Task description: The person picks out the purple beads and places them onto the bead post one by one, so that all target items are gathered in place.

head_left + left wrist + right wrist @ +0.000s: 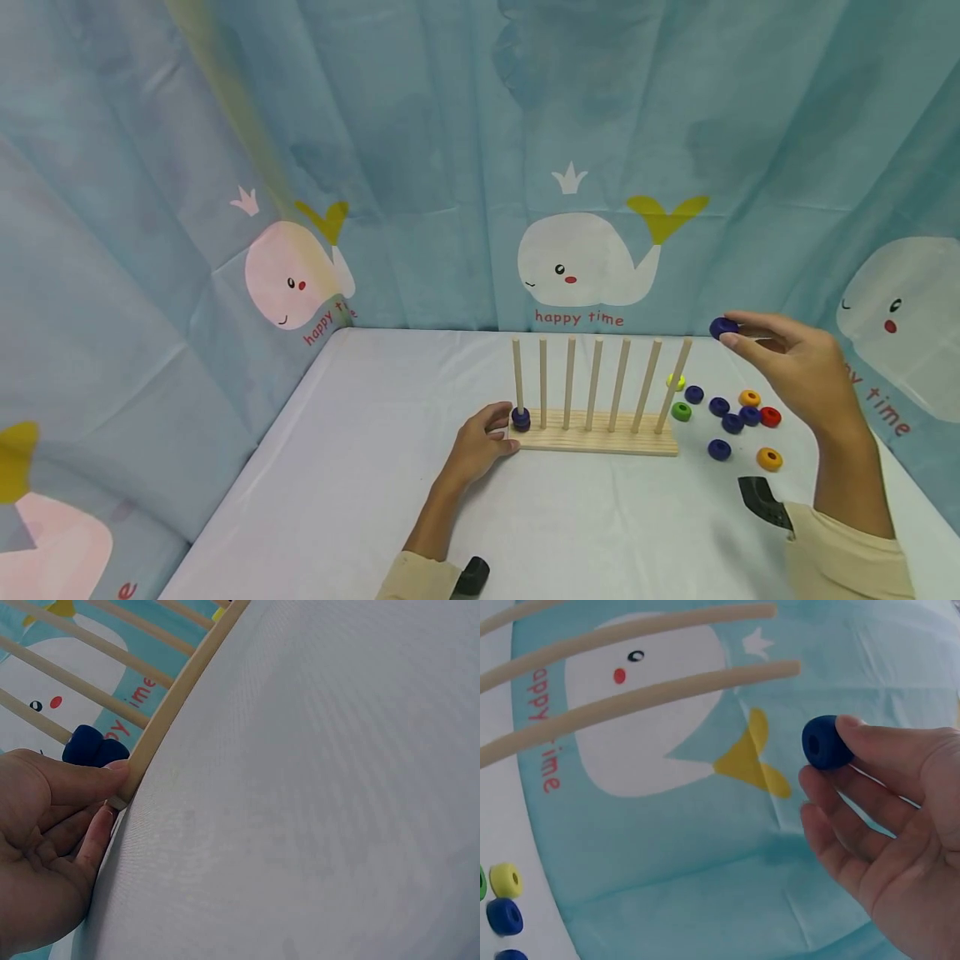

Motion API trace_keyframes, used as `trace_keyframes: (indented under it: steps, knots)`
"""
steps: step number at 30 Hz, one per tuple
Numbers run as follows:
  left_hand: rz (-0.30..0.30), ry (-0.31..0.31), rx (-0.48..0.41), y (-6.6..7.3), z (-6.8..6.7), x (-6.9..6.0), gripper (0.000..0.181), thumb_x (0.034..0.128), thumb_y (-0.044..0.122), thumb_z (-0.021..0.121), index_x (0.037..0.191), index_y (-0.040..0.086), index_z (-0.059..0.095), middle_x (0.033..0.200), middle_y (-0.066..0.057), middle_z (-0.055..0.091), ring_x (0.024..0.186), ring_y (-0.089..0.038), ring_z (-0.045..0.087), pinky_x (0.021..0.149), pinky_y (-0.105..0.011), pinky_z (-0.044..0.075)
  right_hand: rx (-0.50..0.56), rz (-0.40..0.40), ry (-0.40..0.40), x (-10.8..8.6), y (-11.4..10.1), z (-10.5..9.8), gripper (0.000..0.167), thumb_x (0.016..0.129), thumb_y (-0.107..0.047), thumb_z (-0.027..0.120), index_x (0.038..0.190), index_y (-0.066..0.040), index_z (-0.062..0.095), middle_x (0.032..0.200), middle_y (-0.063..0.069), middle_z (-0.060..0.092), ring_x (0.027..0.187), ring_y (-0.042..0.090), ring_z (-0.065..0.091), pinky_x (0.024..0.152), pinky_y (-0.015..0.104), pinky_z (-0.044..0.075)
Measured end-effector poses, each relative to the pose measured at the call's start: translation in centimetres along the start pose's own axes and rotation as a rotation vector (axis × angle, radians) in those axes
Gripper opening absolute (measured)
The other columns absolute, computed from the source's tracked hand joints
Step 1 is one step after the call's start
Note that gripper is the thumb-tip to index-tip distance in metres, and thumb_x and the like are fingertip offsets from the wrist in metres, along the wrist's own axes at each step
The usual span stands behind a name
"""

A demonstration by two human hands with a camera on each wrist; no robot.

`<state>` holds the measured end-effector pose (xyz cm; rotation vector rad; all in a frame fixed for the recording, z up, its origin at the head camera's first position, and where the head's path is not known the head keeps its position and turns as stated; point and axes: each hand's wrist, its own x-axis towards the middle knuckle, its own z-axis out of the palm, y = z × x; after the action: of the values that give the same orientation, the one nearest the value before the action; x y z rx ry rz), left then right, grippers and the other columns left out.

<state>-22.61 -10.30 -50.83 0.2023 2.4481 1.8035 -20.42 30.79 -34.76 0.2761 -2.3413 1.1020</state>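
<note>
A wooden peg rack [600,442] with a row of several upright pegs stands on the white table. Two dark blue beads [521,419] are stacked at the foot of its leftmost peg. My left hand [480,446] grips the left end of the base; in the left wrist view the thumb [105,776] lies against the base's edge beside those beads. Raised above the table at the right, my right hand [795,367] pinches a blue bead [826,742] between thumb and fingers. That bead is right of the rightmost peg [705,681], at about its tip's height, apart from it.
Loose beads lie right of the rack: several blue ones [719,450], a red one [770,417], two orange ones [769,459], a green one [681,412] and a yellow one [677,382]. A blue whale-print curtain [435,267] hangs behind the table [360,467].
</note>
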Motion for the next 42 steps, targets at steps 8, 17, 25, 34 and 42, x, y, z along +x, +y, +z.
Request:
trace_keyframes:
  steps: [8,17,25,34,42]
  knots:
    - [0.005,-0.02,-0.012,0.2,-0.1,0.0,0.067,0.0897,0.001,0.078,0.152,0.006,0.054,0.153,-0.017,0.058,0.141,-0.034,0.057,0.117,-0.043,0.051,0.004,-0.064,0.043,0.5,-2.1,0.5,0.036,0.097,-0.009,0.077,0.133,-0.006,0.073,0.114,-0.031,0.064,0.101,-0.014,0.061,0.088,-0.004,0.044]
    - [0.001,-0.017,-0.005,0.2,-0.1,0.0,0.067,0.0891,0.002,0.079,0.152,0.006,0.055,0.152,-0.016,0.059,0.14,-0.034,0.058,0.117,-0.042,0.052,0.016,-0.111,0.013,1.2,-3.9,1.4,0.034,0.098,-0.01,0.077,0.132,-0.009,0.075,0.117,-0.028,0.065,0.106,-0.01,0.061,0.092,-0.003,0.044]
    - [0.007,-0.012,-0.004,0.1,-0.1,0.0,0.067,0.0888,0.001,0.078,0.152,0.005,0.055,0.152,-0.017,0.059,0.139,-0.034,0.058,0.116,-0.041,0.052,0.082,-0.157,-0.038,1.9,-5.4,2.5,0.034,0.095,-0.006,0.079,0.128,-0.011,0.076,0.111,-0.017,0.073,0.101,-0.007,0.065,0.088,0.002,0.047]
    - [0.0,-0.006,0.001,0.1,-0.1,-0.1,0.067,0.0887,0.001,0.079,0.151,0.007,0.056,0.15,-0.017,0.06,0.138,-0.034,0.06,0.115,-0.041,0.053,0.134,-0.166,-0.092,2.3,-6.6,4.1,0.033,0.095,-0.007,0.08,0.128,-0.012,0.077,0.111,0.003,0.077,0.099,-0.003,0.069,0.084,0.005,0.052]
    - [0.007,-0.004,0.008,0.2,0.0,-0.1,0.067,0.0887,0.001,0.078,0.151,0.007,0.056,0.151,-0.015,0.06,0.138,-0.032,0.06,0.115,-0.039,0.053,0.126,-0.23,-0.135,2.7,-7.3,5.5,0.037,0.094,-0.006,0.08,0.13,-0.012,0.076,0.118,0.009,0.077,0.098,-0.007,0.067,0.081,0.006,0.052]
